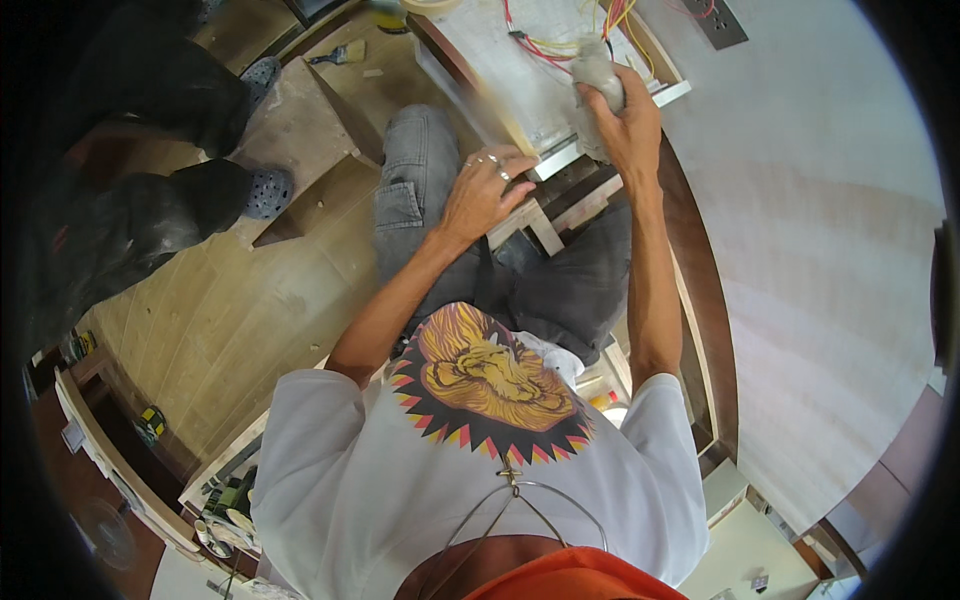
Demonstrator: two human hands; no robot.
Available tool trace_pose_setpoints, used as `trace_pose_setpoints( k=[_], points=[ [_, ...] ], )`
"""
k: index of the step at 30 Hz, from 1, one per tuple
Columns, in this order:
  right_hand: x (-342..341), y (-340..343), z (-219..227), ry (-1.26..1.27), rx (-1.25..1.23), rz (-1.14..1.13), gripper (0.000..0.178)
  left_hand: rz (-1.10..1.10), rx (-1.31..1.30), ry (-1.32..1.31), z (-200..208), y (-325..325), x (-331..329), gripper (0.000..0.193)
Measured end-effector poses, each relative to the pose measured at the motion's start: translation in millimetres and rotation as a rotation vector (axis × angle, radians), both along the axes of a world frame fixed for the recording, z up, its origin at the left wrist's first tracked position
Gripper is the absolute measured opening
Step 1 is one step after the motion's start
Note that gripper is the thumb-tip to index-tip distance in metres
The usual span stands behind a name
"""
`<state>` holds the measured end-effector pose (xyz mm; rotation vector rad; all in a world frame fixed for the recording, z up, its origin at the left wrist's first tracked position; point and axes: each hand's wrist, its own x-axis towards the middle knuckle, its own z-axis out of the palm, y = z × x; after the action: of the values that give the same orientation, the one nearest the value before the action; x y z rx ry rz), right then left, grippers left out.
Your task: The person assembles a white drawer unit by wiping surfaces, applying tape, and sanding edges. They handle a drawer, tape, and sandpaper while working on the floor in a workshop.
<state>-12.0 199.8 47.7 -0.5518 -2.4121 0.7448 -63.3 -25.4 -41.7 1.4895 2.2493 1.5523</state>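
My right hand (630,115) is closed round a greyish, crumpled wad (598,82) that looks like a rag; its exact kind is hard to make out. The wad is over a whitish, dusty panel (500,50) with a pale metal strip (557,160) along its near edge. Red and yellow wires (545,48) lie loose on the panel, just beyond the wad. My left hand (485,190), with rings on it, is open. Its fingertips rest at the panel's near left corner, and nothing is held in it.
Another person's legs (190,200) stand at the left, feet in grey clogs (268,192) on a wooden box step (300,130). A paintbrush (340,53) lies beyond it. A curved pale wall panel (800,250) with a dark socket plate (718,22) rises at the right. A tape measure (152,422) sits lower left.
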Motion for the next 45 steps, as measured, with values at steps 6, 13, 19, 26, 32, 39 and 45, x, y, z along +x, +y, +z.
trace_pose_setpoints(
  k=[6, 13, 19, 26, 32, 39, 45],
  points=[
    [-69.6, -10.9, 34.8, -0.009, 0.176, 0.149, 0.038, 0.013, 0.036, 0.013, -9.0, 10.7, -8.1, 0.015],
    [-165.3, 34.0, 58.2, 0.077, 0.055, 0.044, 0.041, -0.022, 0.080, 0.024, -13.9, 11.4, -14.7, 0.020],
    [-184.2, 48.5, 47.1, 0.168, 0.478, -0.011, 0.051, -0.009, 0.098, -0.142, -15.1, 16.5, -8.1, 0.012],
    [-28.8, -81.0, 11.8, 0.310, -0.559, 0.104, 0.051, 0.219, 0.499, -0.102, 70.2, 23.1, 7.0, 0.032],
    [70.0, -128.8, 42.3, 0.766, -1.645, 0.007, 0.079, -0.333, 0.222, 0.297, 73.7, 58.2, 8.7, 0.037],
    [216.2, -53.9, 36.4, 0.632, -0.764, -0.302, 0.068, -0.002, 0.176, 0.135, 48.9, 66.1, -50.8, 0.016],
    [341.7, -85.8, -138.0, 0.040, -0.567, -0.976, 0.050, -0.115, 0.095, 0.063, 25.8, 71.6, -29.4, 0.016]
  ],
)
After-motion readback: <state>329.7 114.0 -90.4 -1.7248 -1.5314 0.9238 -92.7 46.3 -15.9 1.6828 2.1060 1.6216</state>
